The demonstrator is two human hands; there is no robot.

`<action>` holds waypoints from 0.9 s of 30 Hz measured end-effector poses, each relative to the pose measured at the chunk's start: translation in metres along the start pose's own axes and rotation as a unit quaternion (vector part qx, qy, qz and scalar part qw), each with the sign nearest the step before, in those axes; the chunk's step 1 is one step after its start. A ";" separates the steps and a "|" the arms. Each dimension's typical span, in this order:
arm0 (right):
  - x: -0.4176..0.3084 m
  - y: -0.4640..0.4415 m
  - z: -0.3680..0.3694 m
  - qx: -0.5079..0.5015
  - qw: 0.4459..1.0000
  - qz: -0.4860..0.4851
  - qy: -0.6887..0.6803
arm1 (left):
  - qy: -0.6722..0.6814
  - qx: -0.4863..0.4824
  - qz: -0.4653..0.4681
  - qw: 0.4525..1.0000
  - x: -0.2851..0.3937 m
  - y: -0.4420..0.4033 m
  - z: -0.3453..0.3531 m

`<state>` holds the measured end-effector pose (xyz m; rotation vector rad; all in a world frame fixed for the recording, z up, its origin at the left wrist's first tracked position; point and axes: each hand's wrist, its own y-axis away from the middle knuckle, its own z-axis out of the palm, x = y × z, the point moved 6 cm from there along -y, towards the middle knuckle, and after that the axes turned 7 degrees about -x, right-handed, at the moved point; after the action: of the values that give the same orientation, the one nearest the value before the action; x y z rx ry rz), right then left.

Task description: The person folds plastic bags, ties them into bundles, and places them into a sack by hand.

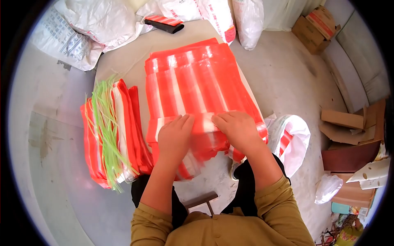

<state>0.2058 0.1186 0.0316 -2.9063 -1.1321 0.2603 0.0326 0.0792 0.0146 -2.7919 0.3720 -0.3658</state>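
Observation:
A stack of red-and-white striped plastic mesh bags point(188, 88) lies flat in front of me, its near end hanging over the table edge. My left hand point(175, 135) grips the folded near end on the left, fingertips on top. On the right of the same fold, my right hand point(236, 128) also grips it with bent fingers; both thumbs are hard to see. Below the hands, the hanging end of the bags point(205, 149) is smeared by motion. Left of the stack sits a folded bundle of similar striped bags point(135, 123), with thin green plastic strips point(106, 131) draped over it.
The beige tabletop point(123, 61) carries a dark object with a striped top point(164, 24) at the far end. White sacks point(98, 20) crowd behind it. An open white sack point(297, 141) stands at my right. Cardboard boxes point(316, 28) and flattened cardboard point(344, 123) lie along the right side.

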 end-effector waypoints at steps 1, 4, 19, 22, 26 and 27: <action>0.001 0.003 -0.004 0.019 1.000 -0.001 -0.008 | 0.002 -0.008 -0.005 1.000 0.000 0.000 -0.002; 0.016 0.016 -0.019 0.152 0.987 0.014 -0.039 | -0.016 0.010 -0.050 0.999 -0.005 0.006 -0.010; -0.067 -0.012 0.052 -0.052 0.669 0.088 -0.737 | 0.766 -0.013 -0.281 0.578 -0.025 0.049 -0.005; -0.074 -0.021 0.058 -0.008 0.672 0.120 -0.731 | 0.698 -0.032 -0.281 0.658 -0.034 0.052 0.004; -0.075 -0.026 0.077 -0.010 0.624 0.174 -0.761 | 0.621 -0.063 -0.275 0.731 -0.040 0.059 0.007; -0.074 -0.027 0.078 -0.009 0.600 0.182 -0.779 | 0.593 -0.075 -0.267 0.756 -0.041 0.061 0.005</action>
<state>0.1219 0.0847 -0.0325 -2.1996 -0.2106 3.0353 -0.0175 0.0365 -0.0181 -2.3205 -0.2058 -2.3130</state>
